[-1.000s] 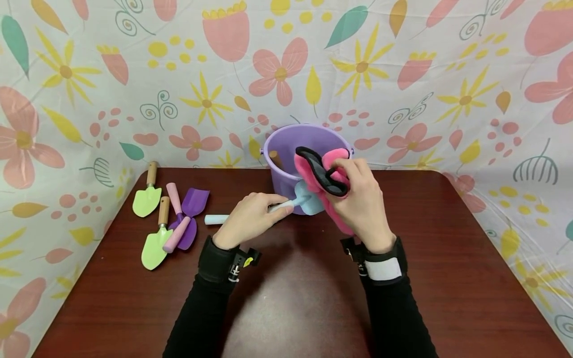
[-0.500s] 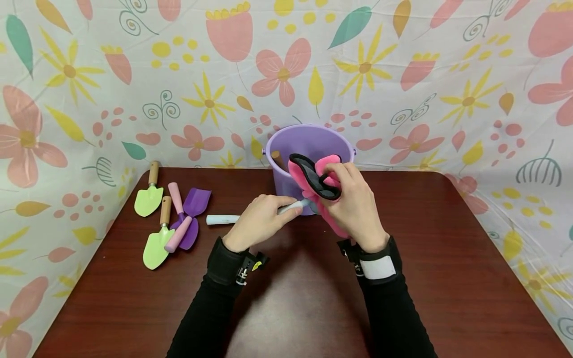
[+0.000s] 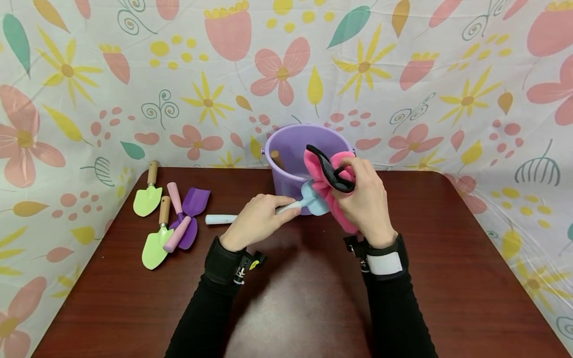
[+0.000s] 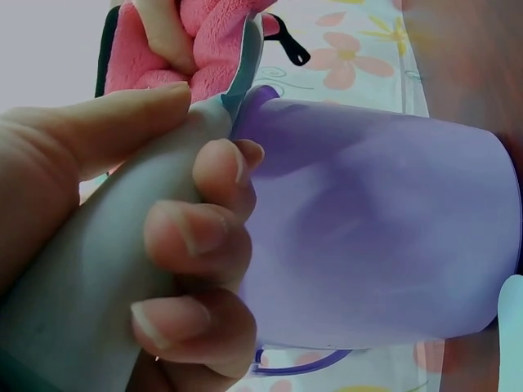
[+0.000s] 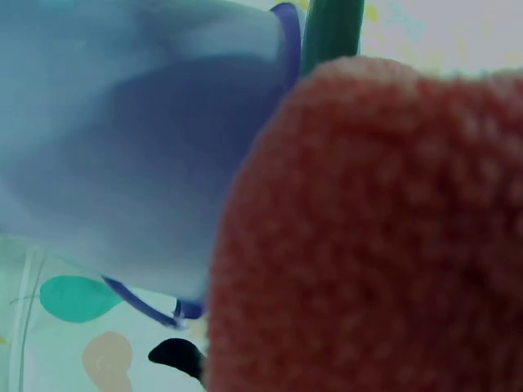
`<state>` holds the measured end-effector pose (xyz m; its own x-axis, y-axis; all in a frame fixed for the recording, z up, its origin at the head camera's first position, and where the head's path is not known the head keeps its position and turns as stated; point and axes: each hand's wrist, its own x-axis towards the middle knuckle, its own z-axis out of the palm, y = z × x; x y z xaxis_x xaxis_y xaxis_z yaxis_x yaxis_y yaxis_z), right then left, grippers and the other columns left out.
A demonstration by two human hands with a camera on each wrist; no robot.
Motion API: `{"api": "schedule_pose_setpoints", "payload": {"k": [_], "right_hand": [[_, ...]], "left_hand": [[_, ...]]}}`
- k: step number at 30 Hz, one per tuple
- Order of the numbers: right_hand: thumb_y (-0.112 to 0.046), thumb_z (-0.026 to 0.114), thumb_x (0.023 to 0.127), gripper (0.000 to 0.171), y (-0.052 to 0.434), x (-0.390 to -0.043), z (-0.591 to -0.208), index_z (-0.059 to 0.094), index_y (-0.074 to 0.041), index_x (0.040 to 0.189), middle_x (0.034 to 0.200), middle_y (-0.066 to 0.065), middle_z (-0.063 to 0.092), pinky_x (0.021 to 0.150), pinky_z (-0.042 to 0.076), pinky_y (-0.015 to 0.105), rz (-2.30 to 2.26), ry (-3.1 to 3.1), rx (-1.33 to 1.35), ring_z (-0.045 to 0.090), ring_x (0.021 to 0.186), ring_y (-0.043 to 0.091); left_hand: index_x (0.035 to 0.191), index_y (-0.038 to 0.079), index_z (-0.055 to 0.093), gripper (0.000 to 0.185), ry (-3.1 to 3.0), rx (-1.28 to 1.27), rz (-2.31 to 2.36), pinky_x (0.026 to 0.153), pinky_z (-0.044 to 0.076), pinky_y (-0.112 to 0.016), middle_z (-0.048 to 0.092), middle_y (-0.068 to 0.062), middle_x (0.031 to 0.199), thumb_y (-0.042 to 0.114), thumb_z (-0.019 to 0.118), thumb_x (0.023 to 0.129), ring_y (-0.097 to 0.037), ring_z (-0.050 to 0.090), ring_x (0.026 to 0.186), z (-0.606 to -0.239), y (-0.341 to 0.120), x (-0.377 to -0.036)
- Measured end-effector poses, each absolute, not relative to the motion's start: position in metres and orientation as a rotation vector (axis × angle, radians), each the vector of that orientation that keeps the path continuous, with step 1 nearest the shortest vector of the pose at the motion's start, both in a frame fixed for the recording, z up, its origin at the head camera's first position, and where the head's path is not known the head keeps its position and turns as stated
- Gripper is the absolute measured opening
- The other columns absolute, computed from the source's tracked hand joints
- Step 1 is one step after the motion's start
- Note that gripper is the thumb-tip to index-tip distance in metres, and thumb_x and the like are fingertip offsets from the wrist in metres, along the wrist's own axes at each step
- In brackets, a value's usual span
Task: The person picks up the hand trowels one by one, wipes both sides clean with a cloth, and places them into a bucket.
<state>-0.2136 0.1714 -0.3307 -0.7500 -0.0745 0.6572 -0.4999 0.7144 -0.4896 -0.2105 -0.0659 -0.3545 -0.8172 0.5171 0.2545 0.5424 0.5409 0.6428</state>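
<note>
Worktop (image 3: pixel 447 278): dark red-brown wood, backed by a flower-print sheet (image 3: pixel 89 74).

Bucket (image 3: pixel 291 149): purple, upright at the rear middle of the worktop, with a wooden handle end (image 3: pixel 276 158) showing inside its rim. The left wrist view shows its purple wall (image 4: pixel 384 220) close behind the fingers.

Cloth (image 3: pixel 333 194): pink and fluffy with a black edge and loop, held up in front of the bucket. It lies against the blade of the blue trowel.

Right hand (image 3: pixel 364 201): its grip is curled round the bunched cloth, thumb and fingers pinching the cloth at the black loop. In the right wrist view the cloth (image 5: pixel 368 237) fills most of the picture, so the fingers cannot be seen there.

Left hand (image 3: pixel 259 219): its grip is wrapped tight round the trowel's handle, with three fingers (image 4: pixel 196 237) curled over it and the thumb pressed along the top.

Blue trowel (image 3: pixel 286 206): pale blue, held just above the worktop, handle end pointing left, blade at the foot of the bucket and touching the cloth.

Left side of the worktop, well apart from both hands: two green trowels (image 3: pixel 147 196) with wooden handles, and a purple scoop (image 3: pixel 194 201) lying against a pink-handled purple tool (image 3: pixel 179 233).
</note>
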Motion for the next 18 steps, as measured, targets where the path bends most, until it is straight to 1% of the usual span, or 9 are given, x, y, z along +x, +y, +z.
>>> {"api": "schedule_pose_setpoints", "payload": {"k": [5, 7, 14, 18], "right_hand": [[-0.004, 0.078, 0.075, 0.04, 0.182, -0.216, -0.329, 0.061, -0.004, 0.111, 0.106, 0.015, 0.058, 0.08, 0.045, 0.046, 0.903, -2.265, 0.418, 0.054, 0.097, 0.029], [-0.003, 0.078, 0.074, 0.041, 0.187, -0.217, -0.328, 0.061, -0.003, 0.111, 0.105, 0.016, 0.059, 0.081, 0.044, 0.045, 0.906, -2.252, 0.409, 0.054, 0.096, 0.029], [-0.006, 0.075, 0.076, 0.038, 0.198, -0.213, -0.322, 0.06, -0.001, 0.111, 0.104, 0.018, 0.058, 0.081, 0.043, 0.046, 0.896, -2.237, 0.339, 0.054, 0.094, 0.03], [-0.005, 0.075, 0.075, 0.038, 0.2, -0.208, -0.318, 0.061, -0.001, 0.11, 0.101, 0.016, 0.059, 0.079, 0.041, 0.042, 0.901, -2.216, 0.372, 0.054, 0.092, 0.027]], "left_hand": [[0.11, 0.021, 0.073, 0.022, -2.737, -0.919, -1.168, 0.054, 0.032, -0.026, 0.041, 0.009, 0.061, 0.035, 0.062, 0.097, -0.005, 0.034, 0.053, -0.352, -0.068, -0.209], [0.109, 0.021, 0.073, 0.022, -2.736, -0.913, -1.167, 0.054, 0.033, -0.026, 0.042, 0.009, 0.062, 0.035, 0.062, 0.097, -0.005, 0.035, 0.054, -0.352, -0.068, -0.209], [0.108, 0.023, 0.073, 0.022, -2.71, -0.896, -1.184, 0.055, 0.034, -0.027, 0.045, 0.008, 0.064, 0.038, 0.062, 0.097, -0.007, 0.038, 0.056, -0.353, -0.073, -0.211], [0.108, 0.021, 0.073, 0.023, -2.69, -0.85, -1.234, 0.055, 0.036, -0.028, 0.045, 0.008, 0.062, 0.037, 0.062, 0.096, -0.007, 0.04, 0.055, -0.352, -0.077, -0.212]]}}
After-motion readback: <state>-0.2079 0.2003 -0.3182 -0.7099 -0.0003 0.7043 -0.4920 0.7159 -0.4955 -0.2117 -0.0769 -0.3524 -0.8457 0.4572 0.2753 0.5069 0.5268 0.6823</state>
